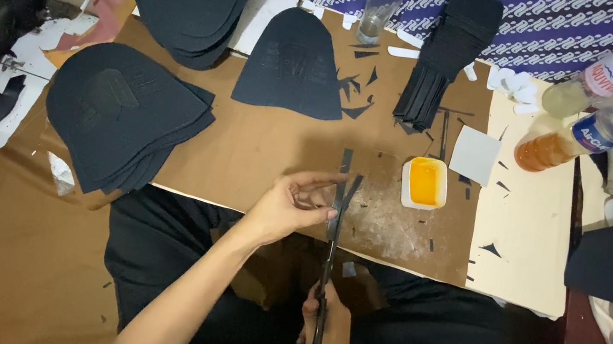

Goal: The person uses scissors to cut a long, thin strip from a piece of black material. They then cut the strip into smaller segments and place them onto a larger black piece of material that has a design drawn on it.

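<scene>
Two hands work together: left hand [292, 205] pinches a dark strip [343, 172] taut so right hand [329, 327], gripping scissors [331, 252], can cut it.

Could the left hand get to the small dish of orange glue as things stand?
Probably yes, once freed. The left hand pinches a narrow black strip, and the glue dish sits just beyond it on the brown board, with only small black scraps between.
</scene>
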